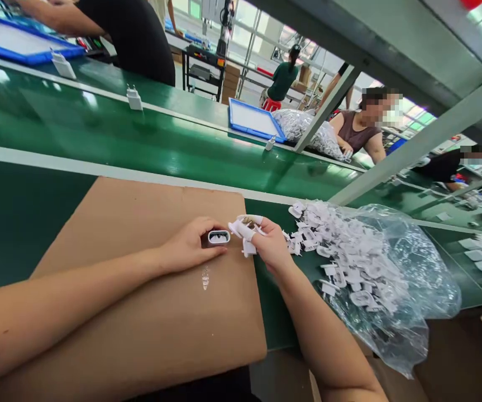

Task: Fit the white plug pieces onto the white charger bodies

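Observation:
My left hand (194,243) is closed around a white charger housing (219,238), its oval open end facing my right hand. Dark inner space and some white parts show inside that opening. My right hand (268,240), with white covers on its fingertips, grips a few small white plastic charger parts (248,245). These sit just right of the housing, apart from it or barely touching; I cannot tell which. Beneath my left hand lies a brown cardboard sheet (157,318). A heap of similar white plastic parts (349,251) spills from a clear plastic bag (425,268) on the right.
Beyond the cardboard runs a green conveyor belt (161,148) carrying white plug chargers (134,99). Blue-rimmed trays (255,120) stand along its far side. A slanted metal post (416,134) rises at right. Co-workers (362,125) sit or stand across the line.

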{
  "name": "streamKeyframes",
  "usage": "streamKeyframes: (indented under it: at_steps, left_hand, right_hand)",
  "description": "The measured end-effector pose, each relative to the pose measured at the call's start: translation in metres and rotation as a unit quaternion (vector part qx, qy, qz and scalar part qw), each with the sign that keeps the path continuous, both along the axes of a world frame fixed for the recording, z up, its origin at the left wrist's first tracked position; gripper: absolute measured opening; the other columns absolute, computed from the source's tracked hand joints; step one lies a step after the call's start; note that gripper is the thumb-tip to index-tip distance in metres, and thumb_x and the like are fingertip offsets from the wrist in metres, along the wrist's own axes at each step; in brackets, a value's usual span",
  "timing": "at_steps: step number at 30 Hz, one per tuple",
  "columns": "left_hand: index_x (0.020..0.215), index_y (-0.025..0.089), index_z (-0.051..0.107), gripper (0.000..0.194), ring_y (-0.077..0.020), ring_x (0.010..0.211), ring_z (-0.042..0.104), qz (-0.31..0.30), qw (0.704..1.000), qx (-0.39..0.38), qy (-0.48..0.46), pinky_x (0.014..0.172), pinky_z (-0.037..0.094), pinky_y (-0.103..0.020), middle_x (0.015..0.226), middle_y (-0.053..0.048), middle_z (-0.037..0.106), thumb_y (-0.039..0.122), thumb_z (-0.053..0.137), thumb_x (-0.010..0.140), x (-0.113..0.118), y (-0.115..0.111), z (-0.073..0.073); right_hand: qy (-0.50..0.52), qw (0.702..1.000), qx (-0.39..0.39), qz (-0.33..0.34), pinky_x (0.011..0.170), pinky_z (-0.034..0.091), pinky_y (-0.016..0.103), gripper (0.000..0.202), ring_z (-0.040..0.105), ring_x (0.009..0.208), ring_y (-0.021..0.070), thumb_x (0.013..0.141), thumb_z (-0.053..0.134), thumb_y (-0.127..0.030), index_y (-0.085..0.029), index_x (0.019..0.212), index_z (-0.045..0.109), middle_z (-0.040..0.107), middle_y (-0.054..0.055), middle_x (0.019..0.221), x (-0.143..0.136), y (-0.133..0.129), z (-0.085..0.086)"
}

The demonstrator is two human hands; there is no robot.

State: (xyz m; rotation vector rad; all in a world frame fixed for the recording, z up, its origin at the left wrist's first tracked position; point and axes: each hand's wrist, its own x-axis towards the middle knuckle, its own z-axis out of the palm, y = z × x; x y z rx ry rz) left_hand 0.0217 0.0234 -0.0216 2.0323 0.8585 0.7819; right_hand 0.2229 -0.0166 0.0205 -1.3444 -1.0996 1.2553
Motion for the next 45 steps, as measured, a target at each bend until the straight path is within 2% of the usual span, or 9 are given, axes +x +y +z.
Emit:
streamKeyframes:
  at_steps: [3,7,18,22,26,30,35,41,45]
  left_hand:
    - [0.102,0.022,0.069,0.027,-0.0198,0.088,0.061,-0.007,1.0,-0.019,-0.01,0.078,0.048,-0.031,0.092,-0.002,0.066,0.041,0.068,0.083,0.0,0.0,0.002]
    - [0.09,0.019,0.069,0.024,-0.0191,0.083,0.059,-0.005,0.999,-0.042,-0.017,0.074,0.047,-0.03,0.084,-0.001,0.065,0.042,0.067,0.082,0.0,-0.001,0.008]
    - [0.095,0.019,0.066,0.023,-0.0195,0.086,0.061,0.005,0.999,-0.027,-0.032,0.076,0.048,-0.03,0.088,-0.001,0.067,0.038,0.066,0.081,-0.001,-0.003,0.004]
    - [0.102,0.018,0.063,0.024,-0.0222,0.091,0.06,0.0,0.995,0.089,0.036,0.081,0.048,-0.034,0.097,-0.005,0.066,0.038,0.055,0.091,-0.003,-0.008,0.004]
    - [0.092,0.017,0.062,0.041,-0.0281,0.086,0.06,0.027,0.957,0.239,0.163,0.076,0.047,-0.041,0.089,-0.011,0.066,0.051,0.04,0.098,-0.006,-0.008,0.001]
    - [0.079,0.02,0.059,0.05,-0.0294,0.077,0.059,0.045,0.926,0.308,0.213,0.068,0.045,-0.041,0.078,-0.011,0.063,0.057,0.031,0.099,-0.006,-0.004,0.001]
    - [0.082,0.021,0.059,0.048,-0.0282,0.079,0.061,0.054,0.949,0.244,0.192,0.065,0.046,-0.038,0.082,-0.009,0.063,0.06,0.034,0.096,-0.005,-0.006,0.006]
    - [0.114,0.025,0.062,0.042,-0.0208,0.083,0.064,-0.013,0.985,0.088,0.148,0.065,0.051,-0.029,0.107,-0.005,0.066,0.058,0.053,0.09,-0.011,0.001,0.019]
    - [0.091,0.023,0.068,0.035,-0.0233,0.084,0.063,-0.015,0.979,0.151,0.137,0.071,0.051,-0.032,0.089,-0.006,0.066,0.053,0.05,0.092,-0.014,0.004,0.013]
  right_hand:
    - [-0.123,0.986,0.11,0.016,0.051,0.043,0.024,0.033,0.053,0.056,0.0101,0.077,0.074,-0.039,-0.02,0.104,0.074,0.067,0.002,0.082,-0.008,-0.007,-0.004]
    - [-0.28,0.931,0.229,0.055,0.068,0.049,0.026,0.023,0.06,0.076,0.014,0.087,0.063,-0.027,-0.023,0.107,0.074,0.066,0.004,0.092,-0.017,-0.013,-0.002]
    - [-0.441,0.857,0.244,0.105,0.065,0.043,0.024,0.031,0.058,0.073,0.0139,0.083,0.058,-0.015,-0.022,0.109,0.072,0.064,0.004,0.093,-0.021,-0.012,0.0]
    - [-0.502,0.823,0.24,0.113,0.064,0.039,0.024,0.034,0.056,0.074,0.0146,0.075,0.057,-0.009,-0.021,0.104,0.069,0.062,0.004,0.093,-0.021,-0.015,0.003]
    - [-0.531,0.804,0.228,0.143,0.063,0.035,0.024,0.018,0.055,0.077,0.015,0.076,0.06,-0.012,-0.022,0.092,0.064,0.059,0.002,0.09,-0.021,-0.012,0.004]
    - [-0.502,0.829,0.204,0.142,0.058,0.032,0.024,0.008,0.051,0.072,0.0133,0.077,0.062,-0.016,-0.021,0.08,0.056,0.055,0.0,0.088,-0.018,-0.002,-0.001]
    - [-0.46,0.856,0.205,0.115,0.058,0.032,0.024,0.011,0.049,0.071,0.0126,0.076,0.063,-0.015,-0.022,0.084,0.059,0.054,-0.001,0.087,-0.017,-0.001,-0.011]
    - [-0.42,0.875,0.207,0.122,0.067,0.04,0.023,0.036,0.057,0.08,0.014,0.077,0.063,-0.013,-0.027,0.11,0.065,0.061,-0.002,0.098,-0.016,-0.006,-0.008]
    - [-0.343,0.911,0.2,0.108,0.078,0.046,0.023,0.058,0.062,0.092,0.0152,0.076,0.063,-0.012,-0.029,0.131,0.055,0.066,-0.002,0.11,-0.016,-0.009,-0.005]
